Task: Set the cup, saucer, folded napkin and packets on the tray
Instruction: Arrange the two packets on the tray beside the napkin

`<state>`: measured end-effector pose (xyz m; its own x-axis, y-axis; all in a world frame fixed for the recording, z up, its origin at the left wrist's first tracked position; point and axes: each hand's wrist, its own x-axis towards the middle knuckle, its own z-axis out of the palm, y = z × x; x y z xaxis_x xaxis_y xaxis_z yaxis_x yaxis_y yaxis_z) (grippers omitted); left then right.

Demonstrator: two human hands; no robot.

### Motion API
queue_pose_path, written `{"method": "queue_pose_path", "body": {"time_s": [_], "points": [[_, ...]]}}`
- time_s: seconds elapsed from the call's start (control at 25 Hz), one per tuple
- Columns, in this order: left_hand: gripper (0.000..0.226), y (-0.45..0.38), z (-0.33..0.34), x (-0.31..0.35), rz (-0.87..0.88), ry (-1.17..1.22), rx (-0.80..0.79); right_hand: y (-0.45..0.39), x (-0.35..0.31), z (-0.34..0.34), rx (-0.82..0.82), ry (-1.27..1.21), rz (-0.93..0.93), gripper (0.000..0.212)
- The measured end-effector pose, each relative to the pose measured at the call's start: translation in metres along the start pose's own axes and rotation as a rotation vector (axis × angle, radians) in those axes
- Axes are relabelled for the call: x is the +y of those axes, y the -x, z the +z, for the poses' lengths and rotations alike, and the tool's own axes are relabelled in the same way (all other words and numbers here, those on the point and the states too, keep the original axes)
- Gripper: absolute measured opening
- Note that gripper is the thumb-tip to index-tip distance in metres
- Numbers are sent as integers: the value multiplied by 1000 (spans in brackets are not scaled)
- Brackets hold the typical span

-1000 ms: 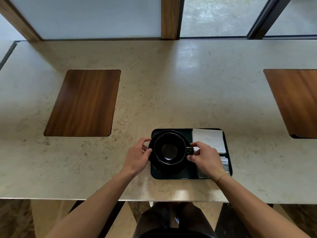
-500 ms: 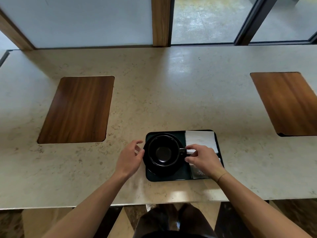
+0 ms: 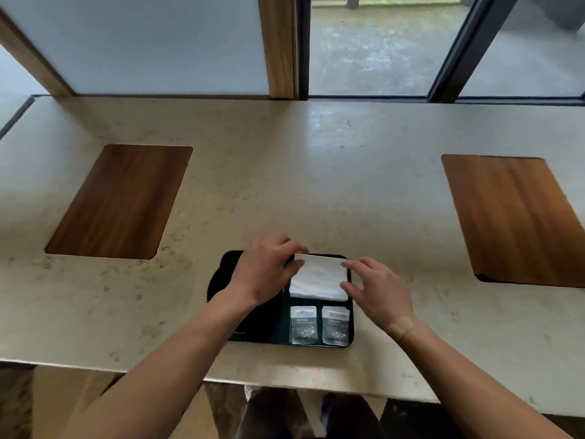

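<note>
A black tray (image 3: pixel 350 340) lies near the counter's front edge. A white folded napkin (image 3: pixel 318 278) rests in its far right part. Two grey packets (image 3: pixel 304 324) (image 3: pixel 335 325) lie side by side in the near right part. My left hand (image 3: pixel 264 269) reaches over the tray's left half, fingertips touching the napkin's far left corner. It hides the cup; only the black saucer's left rim (image 3: pixel 215 282) shows. My right hand (image 3: pixel 376 291) rests with spread fingers at the napkin's right edge.
The pale stone counter (image 3: pixel 285 185) has two wooden inlays, one at the left (image 3: pixel 120 201) and one at the right (image 3: pixel 512 220). Windows and a wooden post stand behind. The counter's front edge runs just below the tray, with my legs beneath.
Both hands left the cup and saucer. My left hand crossed over the cup to the napkin's left corner; my right hand moved up to the napkin's right edge, uncovering the packets.
</note>
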<state>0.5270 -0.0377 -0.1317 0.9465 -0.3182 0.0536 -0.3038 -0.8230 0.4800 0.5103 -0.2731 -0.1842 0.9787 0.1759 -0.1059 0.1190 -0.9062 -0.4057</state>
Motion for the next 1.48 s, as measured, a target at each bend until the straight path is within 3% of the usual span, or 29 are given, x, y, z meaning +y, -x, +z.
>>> {"method": "queue_pose_path", "body": {"time_s": [0.16, 0.4, 1.48], "points": [[31, 2, 35, 7, -120, -270, -159, -4, 12, 6, -15, 22, -44, 44], [42, -13, 61, -2, -83, -523, -340, -3, 10, 28, -14, 135, -83, 40], [39, -15, 74, -9, -28, -586, -337, -3, -5, 35, -70, 404, -86, 50]]}}
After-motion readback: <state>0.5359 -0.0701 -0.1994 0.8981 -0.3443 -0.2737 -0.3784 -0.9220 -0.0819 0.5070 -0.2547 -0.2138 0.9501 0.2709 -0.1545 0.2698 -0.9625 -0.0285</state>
